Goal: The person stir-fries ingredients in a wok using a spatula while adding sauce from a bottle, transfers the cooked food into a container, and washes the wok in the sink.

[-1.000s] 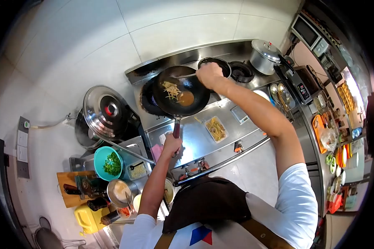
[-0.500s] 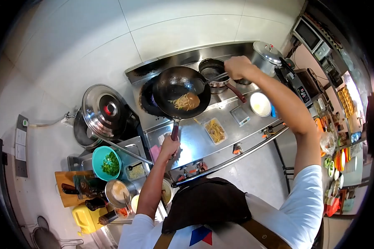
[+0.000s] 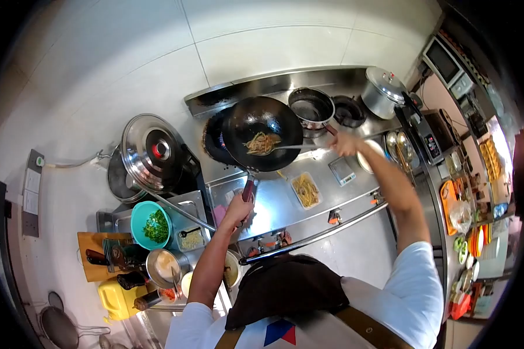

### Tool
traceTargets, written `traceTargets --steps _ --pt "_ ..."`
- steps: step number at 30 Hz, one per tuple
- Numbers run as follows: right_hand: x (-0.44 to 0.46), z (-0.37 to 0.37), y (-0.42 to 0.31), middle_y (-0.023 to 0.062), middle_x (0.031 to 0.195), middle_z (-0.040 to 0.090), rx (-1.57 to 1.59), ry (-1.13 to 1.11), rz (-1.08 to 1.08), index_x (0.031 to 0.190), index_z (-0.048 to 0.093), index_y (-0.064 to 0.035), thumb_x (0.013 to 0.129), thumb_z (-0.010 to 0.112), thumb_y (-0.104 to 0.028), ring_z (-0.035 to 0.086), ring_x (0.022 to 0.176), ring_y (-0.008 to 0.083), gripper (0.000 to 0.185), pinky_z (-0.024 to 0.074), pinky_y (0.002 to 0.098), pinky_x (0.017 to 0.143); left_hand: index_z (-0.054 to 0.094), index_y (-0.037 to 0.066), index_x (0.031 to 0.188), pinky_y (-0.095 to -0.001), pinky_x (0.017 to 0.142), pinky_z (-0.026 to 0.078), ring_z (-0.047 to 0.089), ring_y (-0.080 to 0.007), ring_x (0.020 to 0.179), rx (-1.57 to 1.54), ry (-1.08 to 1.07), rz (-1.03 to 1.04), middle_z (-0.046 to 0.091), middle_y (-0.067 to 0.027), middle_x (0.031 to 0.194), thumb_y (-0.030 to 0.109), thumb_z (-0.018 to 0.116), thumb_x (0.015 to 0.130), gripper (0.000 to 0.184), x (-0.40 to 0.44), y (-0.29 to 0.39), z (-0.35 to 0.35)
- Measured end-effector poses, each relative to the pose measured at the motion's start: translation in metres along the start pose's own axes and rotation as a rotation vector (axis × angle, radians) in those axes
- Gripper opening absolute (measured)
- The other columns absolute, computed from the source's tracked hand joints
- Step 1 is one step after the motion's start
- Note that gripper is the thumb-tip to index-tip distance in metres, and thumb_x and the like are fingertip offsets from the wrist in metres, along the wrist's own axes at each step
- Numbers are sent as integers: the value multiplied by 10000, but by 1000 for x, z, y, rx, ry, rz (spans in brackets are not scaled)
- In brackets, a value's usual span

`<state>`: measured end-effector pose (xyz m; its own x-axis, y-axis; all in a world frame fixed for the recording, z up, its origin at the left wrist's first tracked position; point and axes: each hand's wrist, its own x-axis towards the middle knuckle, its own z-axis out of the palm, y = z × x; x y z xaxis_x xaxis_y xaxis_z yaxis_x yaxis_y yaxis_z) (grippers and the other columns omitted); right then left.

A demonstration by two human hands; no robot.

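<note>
My left hand (image 3: 239, 210) is wrapped round the wooden handle (image 3: 248, 191) of a black wok (image 3: 261, 116). The wok sits over a burner at the left of the stove, with its bowl tipped partly toward me. In it lie brownish shredded strips of food (image 3: 262, 141). My right hand (image 3: 344, 143) is closed on the end of a metal spatula (image 3: 290, 147), which reaches leftward across the wok rim. Its blade is in the food, partly hidden. A clear tub of yellowish strips (image 3: 305, 190) stands on the steel counter just in front.
A dark saucepan (image 3: 311, 104) and a pressure cooker (image 3: 384, 93) stand right of the wok. A small scale (image 3: 342, 171) and a white bowl (image 3: 371, 156) are near my right forearm. At left are a big lidded pot (image 3: 151, 150) and a teal bowl of chopped greens (image 3: 138, 224).
My right hand has come down toward me from above the saucepan, bringing the spatula nearly level. The strips are now browner and mixed together. My left hand keeps its hold.
</note>
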<state>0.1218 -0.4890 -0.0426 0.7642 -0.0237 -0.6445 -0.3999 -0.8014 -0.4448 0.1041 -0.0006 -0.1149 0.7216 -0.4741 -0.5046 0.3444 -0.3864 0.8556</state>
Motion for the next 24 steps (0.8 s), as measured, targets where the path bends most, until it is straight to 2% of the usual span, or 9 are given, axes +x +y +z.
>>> traceTargets --steps 1,3,5,8,11,14,17,18,24 --pt "48 48 62 109 761 699 337 119 -581 1166 715 -79 870 644 -187 597 603 148 323 486 361 538 519 78 877 -296 379 381 506 -125 441 17 -2 4 529 -24 613 81 597 824 94 0 -1 -1" --pt "30 107 18 155 883 733 76 370 -243 1259 689 -157 927 612 -241 665 746 186 351 535 374 715 532 72 899 -293 378 389 516 -122 456 21 30 -15 526 -21 615 92 604 821 108 -7 5 2" --pt "34 133 -4 112 882 734 145 436 -137 1312 655 -213 943 596 -228 697 782 180 374 542 341 733 531 72 913 -291 377 394 517 -121 457 -42 9 -24 515 -21 610 94 616 816 131 -9 6 4" --pt "29 143 -27 130 1020 741 98 642 -115 1285 671 -260 946 611 -271 714 915 269 345 535 379 808 512 79 906 -288 376 396 509 -124 445 -52 -11 -12 511 -22 606 89 635 809 157 -1 -2 2" --pt "12 126 -32 135 1092 721 97 661 -98 1282 670 -274 947 614 -308 688 1018 320 341 523 399 863 506 98 867 -283 379 381 496 -116 437 -62 -22 -10 518 -11 617 82 648 808 154 8 -14 -2" --pt "-10 104 -23 137 1096 721 45 642 -102 1287 667 -260 950 613 -308 695 992 301 345 525 390 854 512 112 839 -279 382 368 486 -103 440 -78 -33 -1 522 -1 629 74 652 811 148 6 -13 -4" --pt "-39 87 -9 129 1091 718 -18 639 -123 1255 684 -306 944 612 -339 689 994 318 320 536 414 867 513 107 841 -280 383 370 490 -112 430 -135 -75 38 523 -9 609 69 651 797 150 6 -11 -8" --pt "-49 80 -4 113 1102 722 15 563 -44 1247 690 -296 939 623 -333 693 997 306 318 536 390 867 516 106 836 -278 378 370 490 -111 430 -127 -73 45 527 -8 611 59 648 799 145 5 -9 -8" --pt "-98 79 33 110 1039 744 -11 593 -82 1236 705 -243 920 660 -295 705 932 259 323 527 335 829 555 97 857 -269 372 378 497 -102 434 -150 -76 -7 537 -5 598 63 647 823 104 -1 0 -10"
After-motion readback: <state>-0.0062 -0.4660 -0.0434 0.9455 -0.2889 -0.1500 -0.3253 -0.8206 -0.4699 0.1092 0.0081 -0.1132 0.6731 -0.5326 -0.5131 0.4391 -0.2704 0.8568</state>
